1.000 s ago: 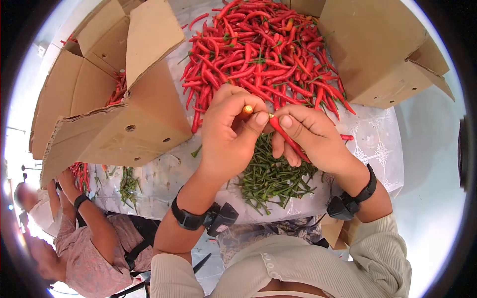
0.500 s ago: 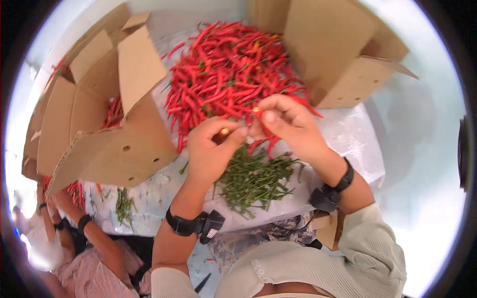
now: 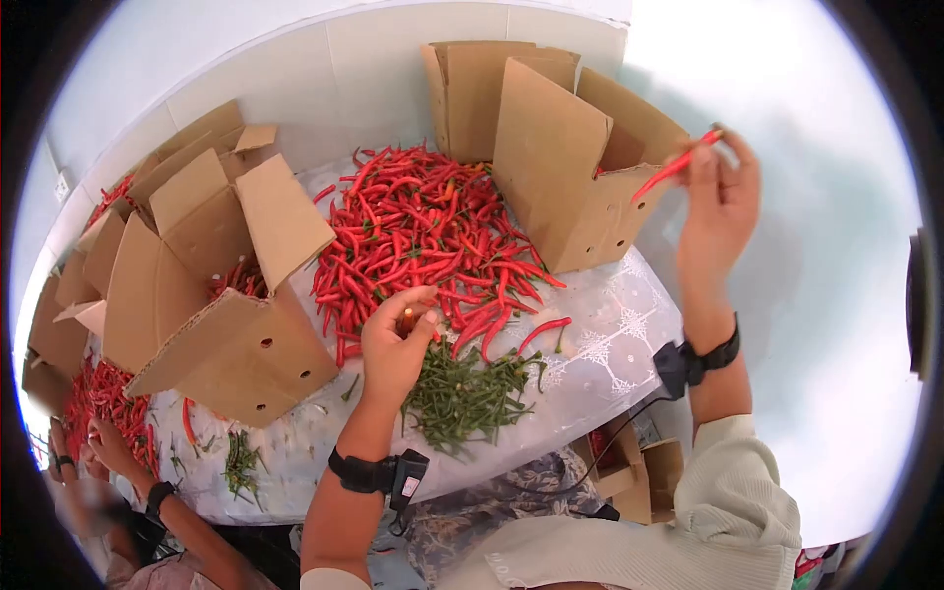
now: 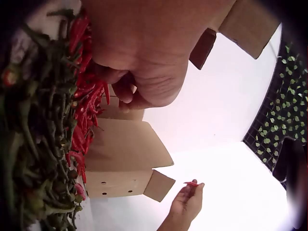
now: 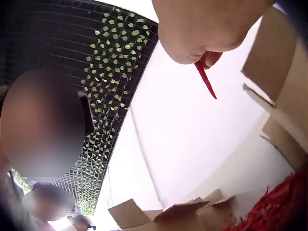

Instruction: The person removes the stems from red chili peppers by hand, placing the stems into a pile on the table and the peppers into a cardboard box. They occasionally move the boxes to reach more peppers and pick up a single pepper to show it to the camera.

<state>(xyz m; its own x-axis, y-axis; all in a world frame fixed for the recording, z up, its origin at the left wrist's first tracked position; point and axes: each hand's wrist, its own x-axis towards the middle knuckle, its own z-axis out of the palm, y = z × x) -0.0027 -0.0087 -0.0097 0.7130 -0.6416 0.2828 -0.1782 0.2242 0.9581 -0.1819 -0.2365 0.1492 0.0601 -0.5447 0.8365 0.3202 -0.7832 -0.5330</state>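
My right hand [image 3: 723, 187] is raised beside the open cardboard box [image 3: 580, 167] at the back right and pinches one red chili [image 3: 674, 167] by its end; the right wrist view shows the chili [image 5: 206, 79] hanging from the fingers. My left hand [image 3: 398, 344] hovers low over the table at the near edge of the red chili pile [image 3: 413, 236], fingers curled round a small orange-tipped piece [image 3: 407, 320]. Just below it lies a heap of green stems [image 3: 457, 393]. In the left wrist view the left hand's [image 4: 144, 72] fingers curl inward above the stems [image 4: 38, 144].
Open cardboard boxes [image 3: 211, 285] holding red chilies stand at the left on the white patterned table cover [image 3: 610, 344]. Another person's hands [image 3: 98, 442] work among chilies at the lower left. A small box [image 3: 644, 477] sits under the table at the right.
My right hand has lifted away from the left hand, up and to the right toward the back-right box, carrying a red chili. The left hand stays low by the stems. The head view has tilted up.
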